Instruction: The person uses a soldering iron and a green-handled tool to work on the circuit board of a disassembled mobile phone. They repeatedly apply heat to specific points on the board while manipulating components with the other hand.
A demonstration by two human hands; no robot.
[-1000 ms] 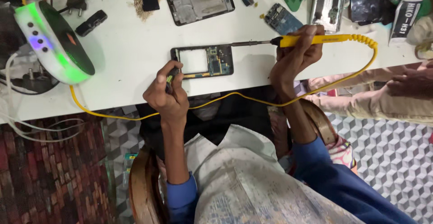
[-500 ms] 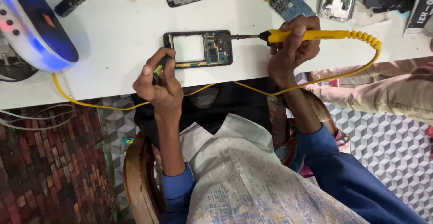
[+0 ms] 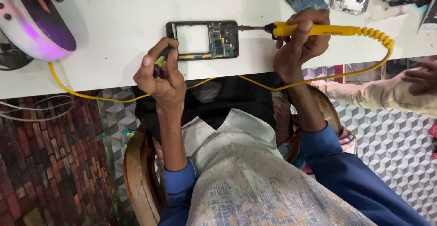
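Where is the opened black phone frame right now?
The opened black phone frame lies on the white table, between the left hand and the yellow tool's tip.

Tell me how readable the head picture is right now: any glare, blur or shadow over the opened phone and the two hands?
Head view: the opened phone is sharp and evenly lit on the white table, with no glare on it. Left hand and right hand with the yellow tool show crisp edges. The lamp at far left glows purple and washes out locally. The floor below the table is darker.
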